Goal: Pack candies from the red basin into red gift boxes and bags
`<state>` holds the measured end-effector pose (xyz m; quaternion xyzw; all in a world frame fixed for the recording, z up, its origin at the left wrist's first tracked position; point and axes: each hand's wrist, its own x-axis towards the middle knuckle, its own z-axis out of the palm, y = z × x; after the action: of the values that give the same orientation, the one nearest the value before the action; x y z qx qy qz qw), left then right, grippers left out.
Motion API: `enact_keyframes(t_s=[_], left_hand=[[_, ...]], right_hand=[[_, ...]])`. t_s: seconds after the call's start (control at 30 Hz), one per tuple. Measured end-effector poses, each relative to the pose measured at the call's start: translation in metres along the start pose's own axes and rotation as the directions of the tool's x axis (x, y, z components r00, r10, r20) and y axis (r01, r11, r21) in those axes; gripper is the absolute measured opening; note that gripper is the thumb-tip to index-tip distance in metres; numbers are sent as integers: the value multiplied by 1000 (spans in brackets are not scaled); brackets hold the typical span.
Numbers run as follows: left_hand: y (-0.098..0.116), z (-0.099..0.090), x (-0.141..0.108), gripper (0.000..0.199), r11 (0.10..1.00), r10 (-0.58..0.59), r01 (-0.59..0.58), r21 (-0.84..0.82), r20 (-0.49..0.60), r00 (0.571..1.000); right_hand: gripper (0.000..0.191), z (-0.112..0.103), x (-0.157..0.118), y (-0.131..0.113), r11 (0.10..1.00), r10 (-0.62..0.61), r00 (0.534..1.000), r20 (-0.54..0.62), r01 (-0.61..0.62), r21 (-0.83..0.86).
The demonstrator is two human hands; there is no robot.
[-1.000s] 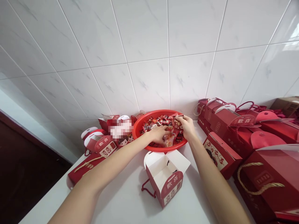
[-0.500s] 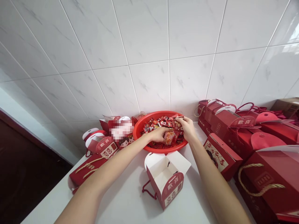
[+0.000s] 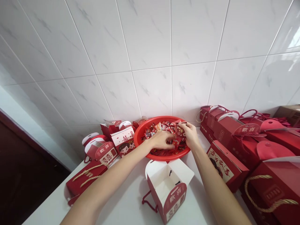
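A red plastic basket (image 3: pixel 138 134) full of wrapped candies (image 3: pixel 165 126) stands against the wall. My left hand (image 3: pixel 162 139) is over the candies with its fingers apart and curved downward; nothing shows held in it. At the basket's right side my right hand (image 3: pixel 190 132) pinches a dark red patterned packet (image 3: pixel 181 129). A pale orange packet (image 3: pixel 158 127) lies on the pile beyond my left hand. In front of the basket stands an open red gift box (image 3: pixel 161 190) with a white inside and a dark red cord handle.
Red gift boxes (image 3: pixel 236 128) crowd the right side, some with rope handles. More red boxes (image 3: pixel 105 153) stand at the left, one lying on its side (image 3: pixel 86 175). A tiled wall (image 3: pixel 152 90) closes off the back. The white table (image 3: pixel 122 193) ends at the left.
The orange packet by my left hand is out of it, and that hand's fingers have spread over the candies. My right hand keeps its packet. The whole view has shifted slightly.
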<state>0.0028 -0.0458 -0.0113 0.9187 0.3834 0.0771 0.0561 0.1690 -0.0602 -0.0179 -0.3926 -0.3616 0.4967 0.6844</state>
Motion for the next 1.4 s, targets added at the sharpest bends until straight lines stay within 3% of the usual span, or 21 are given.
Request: enact_keyframes(t_s=[0.07, 0.1, 0.33, 0.5, 0.7, 0.8, 0.9, 1.03, 1.13, 1.27, 1.4], left_hand=[[7, 5, -1, 50, 992, 46, -74, 100, 251, 967], [9, 7, -1, 59, 984, 34, -85, 158, 300, 953], [14, 13, 3, 81, 929, -141, 32, 367, 273, 952], [18, 13, 6, 60, 893, -173, 10, 451, 321, 931], [15, 11, 7, 44, 915, -179, 41, 401, 313, 933], [8, 6, 5, 37, 945, -174, 80, 318, 281, 944], [-4, 1, 4, 36, 985, -166, 152, 80, 214, 963], [-25, -1, 3, 35, 944, -183, 164, -287, -37, 982], [-37, 1, 4, 36, 881, -237, 119, -457, -210, 949], [-47, 4, 7, 42, 813, -254, 42, -581, -288, 923], [-49, 4, 8, 43, 797, -240, 1, -604, -315, 918]], right_hand=[[21, -1, 1, 1, 1000, -12, 1000, 4, 12, -12], [21, -1, 1, 1, 1000, -15, 1000, 6, 15, -11], [24, -2, 1, 2, 1000, 0, 1000, 9, 0, -15], [22, -1, 0, 2, 1000, 1, 1000, 24, -1, 12], [21, -2, 1, 2, 1000, -7, 1000, 28, 6, 15], [20, -2, 0, 1, 1000, -2, 1000, 19, 1, 21], [20, 0, -1, -2, 1000, 8, 1000, 1, -8, 25], [20, 1, -3, -4, 999, 34, 999, -8, -34, 27], [20, 1, -2, -4, 999, 24, 1000, 3, -24, 33], [19, 0, 0, -2, 999, 30, 999, 12, -30, 26], [19, 0, 0, -2, 999, 22, 1000, 20, -23, 34]])
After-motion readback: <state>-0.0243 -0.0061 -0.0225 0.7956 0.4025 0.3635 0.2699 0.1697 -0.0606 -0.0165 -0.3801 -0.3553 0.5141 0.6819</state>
